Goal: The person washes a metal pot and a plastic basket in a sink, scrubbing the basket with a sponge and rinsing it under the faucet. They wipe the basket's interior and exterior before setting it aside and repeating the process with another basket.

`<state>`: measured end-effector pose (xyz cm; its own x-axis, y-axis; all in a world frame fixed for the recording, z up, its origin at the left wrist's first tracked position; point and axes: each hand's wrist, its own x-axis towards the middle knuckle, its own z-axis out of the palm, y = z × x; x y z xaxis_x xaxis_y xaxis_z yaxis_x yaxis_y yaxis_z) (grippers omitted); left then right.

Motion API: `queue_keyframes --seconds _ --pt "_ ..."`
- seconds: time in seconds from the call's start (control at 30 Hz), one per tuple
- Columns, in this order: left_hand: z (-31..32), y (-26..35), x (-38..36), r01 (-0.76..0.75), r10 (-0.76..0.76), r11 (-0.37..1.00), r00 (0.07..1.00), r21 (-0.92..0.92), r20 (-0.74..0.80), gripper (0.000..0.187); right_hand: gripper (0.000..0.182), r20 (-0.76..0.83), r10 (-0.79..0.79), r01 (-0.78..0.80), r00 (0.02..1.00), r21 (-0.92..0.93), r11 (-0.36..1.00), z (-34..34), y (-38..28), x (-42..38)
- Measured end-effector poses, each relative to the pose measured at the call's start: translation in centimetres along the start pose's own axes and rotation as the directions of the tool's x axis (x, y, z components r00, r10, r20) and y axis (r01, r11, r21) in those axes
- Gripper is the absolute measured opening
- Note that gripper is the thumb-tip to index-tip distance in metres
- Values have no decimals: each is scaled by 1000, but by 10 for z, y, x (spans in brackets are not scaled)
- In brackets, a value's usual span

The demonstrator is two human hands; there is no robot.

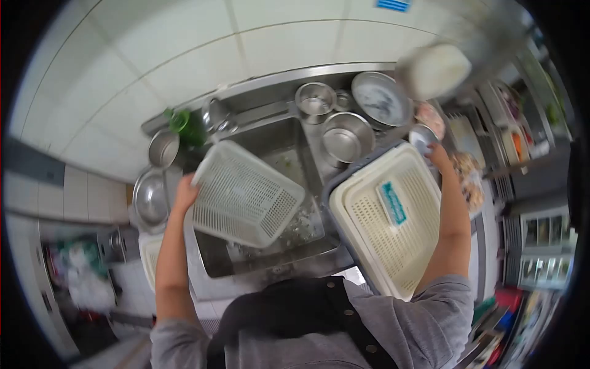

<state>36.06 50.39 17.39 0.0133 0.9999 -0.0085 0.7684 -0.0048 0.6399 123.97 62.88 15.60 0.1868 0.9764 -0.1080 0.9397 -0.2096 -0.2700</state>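
Observation:
My left hand [186, 192] is closed on the left rim of a white slotted plastic basket [243, 190], which is tilted over the metal sink [221, 264]. Scraps and a little water lie on the sink floor below it. On the right, my right hand [437, 157] is closed around the near edge of a small metal bowl [422, 138]. Beneath my right forearm are stacked cream plastic baskets [393, 258], the top one holding a white and teal packet [392, 203]. My fingertips on the bowl are partly hidden.
Metal pots [348, 138] and a large metal bowl [382, 98] with whitish residue stand behind the sink. Green vegetables [186, 126] and another metal bowl [151, 198] are at left. Bagged food [467, 175] sits at right. A blurred pale object [439, 71] is at upper right.

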Motion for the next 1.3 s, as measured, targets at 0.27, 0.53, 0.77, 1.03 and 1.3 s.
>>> queue_keyframes --seconds 0.27,0.53,0.77,1.03,1.3 --pt "30 127 93 -90 -21 935 952 344 306 59 82 439 261 -357 860 150 922 50 10 63" --pt "-6 104 41 -579 445 607 815 545 370 83 71 -55 45 -49 997 -79 996 66 57 91" --pt "-41 53 -89 -159 154 987 966 -7 -209 72 56 -81 -46 86 996 599 796 -82 -77 -8" --pt "-32 -26 -221 370 -646 501 761 -782 -54 58 70 67 -747 684 661 354 638 -82 -414 -204" --pt "-17 -51 -268 350 -581 550 813 -758 -46 54 55 444 -754 841 484 3 542 161 -575 -321"
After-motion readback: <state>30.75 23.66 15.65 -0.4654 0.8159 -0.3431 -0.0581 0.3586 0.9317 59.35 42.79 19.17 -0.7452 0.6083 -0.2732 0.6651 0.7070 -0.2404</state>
